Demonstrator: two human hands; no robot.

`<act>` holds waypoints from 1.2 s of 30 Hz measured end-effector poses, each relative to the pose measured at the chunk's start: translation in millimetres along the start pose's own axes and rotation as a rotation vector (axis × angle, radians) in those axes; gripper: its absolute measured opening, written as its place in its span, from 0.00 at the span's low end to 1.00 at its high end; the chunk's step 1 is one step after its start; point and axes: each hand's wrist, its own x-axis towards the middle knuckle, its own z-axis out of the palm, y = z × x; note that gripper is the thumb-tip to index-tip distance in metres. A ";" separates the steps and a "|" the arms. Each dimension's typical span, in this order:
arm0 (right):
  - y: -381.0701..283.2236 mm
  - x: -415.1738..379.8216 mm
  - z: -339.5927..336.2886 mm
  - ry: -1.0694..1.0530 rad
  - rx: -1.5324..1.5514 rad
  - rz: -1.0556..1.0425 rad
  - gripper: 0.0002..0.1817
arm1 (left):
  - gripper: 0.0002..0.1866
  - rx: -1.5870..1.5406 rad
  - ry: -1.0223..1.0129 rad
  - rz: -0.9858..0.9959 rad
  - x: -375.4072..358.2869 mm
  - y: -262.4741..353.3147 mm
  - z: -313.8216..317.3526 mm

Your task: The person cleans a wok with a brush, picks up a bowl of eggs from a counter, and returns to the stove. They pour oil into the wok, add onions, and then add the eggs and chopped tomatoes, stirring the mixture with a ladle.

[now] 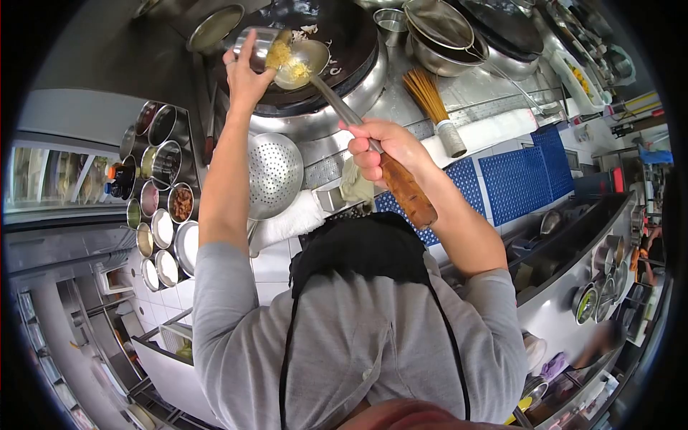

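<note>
My left hand (247,77) grips a small metal bowl (259,41), tipped sideways over the ladle. Chopped yellow bits, like minced garlic (298,70), show at its mouth and in the bowl of the ladle (312,56). With my right hand (380,147) I hold the ladle by its long handle, the brown wooden end (407,188) sticking out below my fist. Beneath both lies a large dark wok (351,29), with a few pale pieces of food on its surface.
A perforated strainer (275,175) rests left of centre. Right of the wok are a bamboo brush (428,97), a metal cup (390,25) and a sieve (437,21) over a metal bowl (448,66). Several ingredient containers (181,203) stand on the left. Blue mats (512,175) lie on the right.
</note>
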 end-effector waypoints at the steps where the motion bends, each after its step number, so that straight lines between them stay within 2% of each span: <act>1: -1.9 -0.1 1.6 0.001 -0.018 -0.008 0.12 | 0.49 -0.011 -0.013 0.001 2.2 -1.7 -0.1; 3: 1.3 -4.8 3.6 0.014 -0.052 0.003 0.12 | 0.48 -0.008 -0.089 -0.037 -0.7 -5.7 4.8; 5: 4.9 -7.2 2.7 -0.004 0.013 -0.018 0.08 | 0.48 0.002 -0.058 -0.069 -0.5 -11.6 6.6; 6: 4.7 -6.8 2.8 -0.016 0.044 -0.033 0.11 | 0.48 0.008 -0.039 -0.079 2.0 -12.4 4.7; 10: 4.8 -7.0 1.3 -0.005 0.042 -0.007 0.10 | 0.47 0.014 -0.006 -0.008 1.9 -13.8 0.4; 13: 1.5 -6.9 1.3 -0.039 0.044 -0.006 0.10 | 0.48 -0.065 0.116 -0.028 -0.5 -6.8 -2.5; 16: 5.4 -9.2 -1.9 -0.042 0.015 -0.007 0.09 | 0.48 -0.022 -0.040 -0.064 -5.8 -6.0 1.9; 19: 1.4 -11.2 3.6 0.007 0.009 0.018 0.08 | 0.48 -0.018 0.071 -0.048 -5.2 -12.3 1.0; 21: 3.4 -13.0 6.8 0.064 0.025 0.025 0.14 | 0.48 -0.048 0.104 -0.042 -7.2 -14.7 2.5; 24: 4.5 -11.8 4.2 0.043 0.076 0.031 0.14 | 0.48 -0.055 0.127 -0.010 -6.9 -20.6 2.9; 27: 6.8 -10.1 -5.0 -0.063 0.099 0.002 0.07 | 0.48 -0.065 0.167 -0.002 -8.7 -18.4 5.0; 32: 6.0 -9.8 -5.7 -0.070 0.100 -0.008 0.08 | 0.48 -0.092 0.196 -0.016 -13.4 -6.0 3.2; 35: 4.5 -5.1 -11.5 -0.088 0.135 0.017 0.09 | 0.48 -0.036 0.308 -0.105 -14.5 -16.4 12.6; 36: 1.1 -2.2 -12.0 -0.095 0.147 0.028 0.09 | 0.49 -0.367 0.375 -0.323 -12.1 -12.4 11.2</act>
